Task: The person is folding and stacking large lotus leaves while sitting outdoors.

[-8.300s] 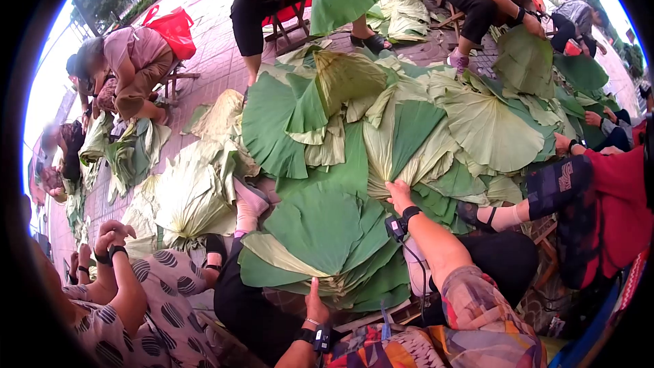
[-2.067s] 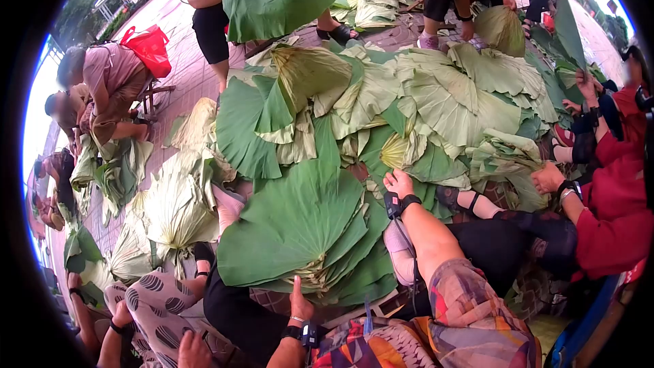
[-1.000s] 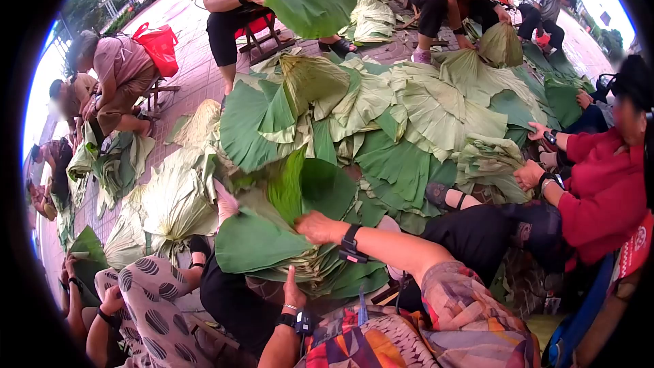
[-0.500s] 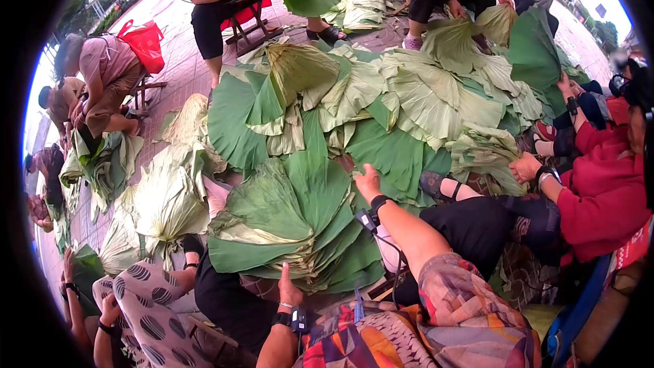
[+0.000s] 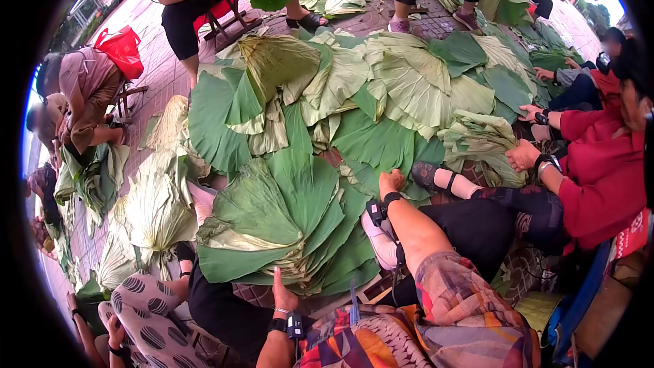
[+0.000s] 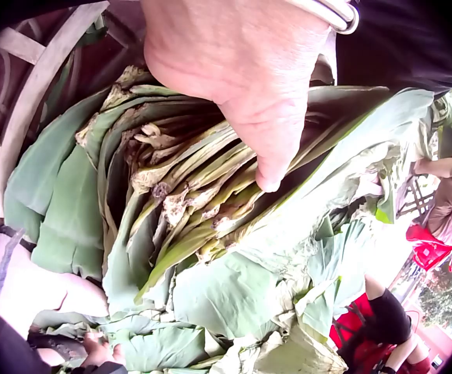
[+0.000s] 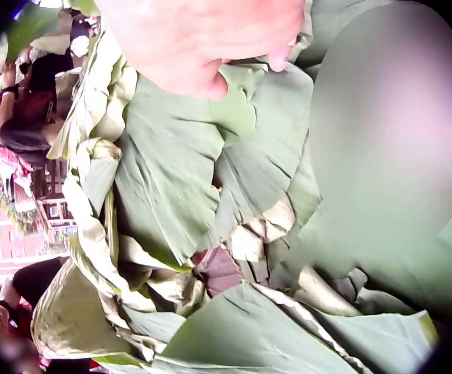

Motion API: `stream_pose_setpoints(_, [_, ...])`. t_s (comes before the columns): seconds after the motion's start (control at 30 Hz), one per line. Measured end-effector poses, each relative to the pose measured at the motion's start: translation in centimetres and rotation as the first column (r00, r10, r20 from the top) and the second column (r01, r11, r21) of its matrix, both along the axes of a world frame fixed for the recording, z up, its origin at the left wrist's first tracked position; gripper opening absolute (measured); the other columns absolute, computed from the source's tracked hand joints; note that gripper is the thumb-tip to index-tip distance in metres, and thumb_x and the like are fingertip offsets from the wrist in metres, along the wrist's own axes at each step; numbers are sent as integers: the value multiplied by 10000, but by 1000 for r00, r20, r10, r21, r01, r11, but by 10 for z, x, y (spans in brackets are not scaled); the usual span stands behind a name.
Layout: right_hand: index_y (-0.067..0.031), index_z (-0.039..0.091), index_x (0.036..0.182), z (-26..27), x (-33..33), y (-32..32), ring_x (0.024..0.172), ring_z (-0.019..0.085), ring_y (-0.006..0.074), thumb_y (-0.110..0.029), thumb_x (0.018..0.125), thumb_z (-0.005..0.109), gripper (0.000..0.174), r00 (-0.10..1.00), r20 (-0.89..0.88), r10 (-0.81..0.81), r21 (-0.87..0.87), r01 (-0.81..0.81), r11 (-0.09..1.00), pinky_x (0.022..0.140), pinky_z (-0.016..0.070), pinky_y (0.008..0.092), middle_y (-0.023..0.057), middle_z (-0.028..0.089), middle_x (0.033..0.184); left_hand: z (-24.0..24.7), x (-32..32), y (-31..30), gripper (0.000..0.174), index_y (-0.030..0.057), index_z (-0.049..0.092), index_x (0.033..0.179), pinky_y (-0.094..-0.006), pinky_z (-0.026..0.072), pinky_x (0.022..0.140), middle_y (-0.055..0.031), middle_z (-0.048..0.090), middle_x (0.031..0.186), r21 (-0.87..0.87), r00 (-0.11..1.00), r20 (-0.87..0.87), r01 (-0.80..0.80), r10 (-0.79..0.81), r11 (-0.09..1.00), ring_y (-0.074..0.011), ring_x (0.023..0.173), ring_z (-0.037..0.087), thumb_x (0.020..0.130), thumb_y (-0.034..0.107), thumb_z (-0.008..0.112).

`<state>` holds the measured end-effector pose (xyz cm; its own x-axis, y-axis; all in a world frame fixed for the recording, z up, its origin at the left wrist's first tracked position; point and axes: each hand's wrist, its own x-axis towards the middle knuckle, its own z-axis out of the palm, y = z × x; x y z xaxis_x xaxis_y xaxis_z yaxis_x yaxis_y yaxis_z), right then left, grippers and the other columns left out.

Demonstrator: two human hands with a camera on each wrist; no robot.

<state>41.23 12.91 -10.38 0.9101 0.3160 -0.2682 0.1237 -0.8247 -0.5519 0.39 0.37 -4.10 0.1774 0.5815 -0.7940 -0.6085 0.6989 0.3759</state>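
A stack of green lotus leaves lies before the person, with folded, browned stem ends on its near side. The left hand holds the stack at this near edge, its thumb over the stem ends. Its other fingers are hidden. To the right of the stack, the right hand is down at a green lotus leaf on the big pile. In the right wrist view its thumb and a bent finger touch near the leaf's upper edge; I cannot tell whether they pinch it.
A broad pile of pale and green leaves spreads across the paving. Another pale leaf bundle lies left. Seated people surround it: one in red at the right holds a folded leaf bundle. A shoe stands beside the stack.
About a second ago the right hand was over the stack with a curling leaf; that leaf now lies flat and the hand has moved right to the pile. The left hand stays at the stack's edge.
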Motion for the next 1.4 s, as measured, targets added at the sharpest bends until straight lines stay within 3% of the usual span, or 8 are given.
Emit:
stream_pose_setpoints(0.1, [-12,487,1003,-6,-21,-1,1003,428,335,-144,682,498,347,976,131,172,44,-179,983,859,358,385,170,486,1036,-9,-2,-1,595,80,398,1193,-427,312,927,-85,453,1186,44,1000,-17,20,-19,999,-278,1056,435,768,485,491])
stream_pose_setpoints(0.17, [-30,480,1029,2,-42,3,1013,420,329,-143,688,503,360,834,183,521,91,-542,835,857,362,389,154,468,1070,-11,-4,-1,591,80,400,1191,-427,314,924,-83,460,1177,30,1000,-15,27,-27,999,-274,1050,439,768,482,494])
stream_pose_setpoints(0.27, [-48,472,1057,31,-73,6,1028,411,321,-141,689,507,381,692,-28,721,71,-718,692,858,364,382,140,449,1102,2,1,1,589,78,406,1184,-430,321,918,-81,465,1171,50,999,-31,39,-37,998,-270,1043,446,763,477,508])
stream_pose_setpoints(0.37, [-41,485,1046,33,-91,-3,991,436,318,-142,675,545,389,642,130,755,34,-764,644,860,357,385,134,485,1053,6,2,0,586,76,411,1176,-434,330,911,-79,469,1166,32,998,-43,38,-37,999,-269,1035,454,754,465,530])
stream_pose_setpoints(0.63, [-123,456,1091,28,-41,-35,1108,342,256,-159,641,623,482,819,208,535,-419,-420,805,836,335,484,80,379,1163,16,7,2,577,71,412,1174,-438,336,908,-85,469,1166,40,1000,-10,7,-6,999,-272,1035,458,752,440,548])
stream_pose_setpoints(0.77, [-123,526,942,10,-26,-33,1057,387,244,-167,703,562,246,834,185,521,-448,-400,800,813,345,450,66,434,1089,3,1,0,568,72,415,1173,-437,336,910,-83,471,1165,18,998,-55,-4,5,1000,-272,1039,457,755,434,546])
stream_pose_setpoints(1.0, [-81,568,888,40,3,-5,834,540,336,-185,756,463,199,957,231,176,49,-192,980,698,435,424,148,585,865,8,6,4,572,66,418,1161,-433,376,856,-77,472,1142,14,999,-43,-28,29,1000,-257,996,476,740,419,577])
stream_pose_setpoints(1.4, [-49,602,872,79,47,1,790,565,348,-133,704,534,200,928,264,264,183,-317,931,671,447,394,186,592,836,12,10,6,580,41,422,1150,-399,421,794,-99,490,1094,3,995,-61,-78,78,997,-252,928,507,727,392,604])
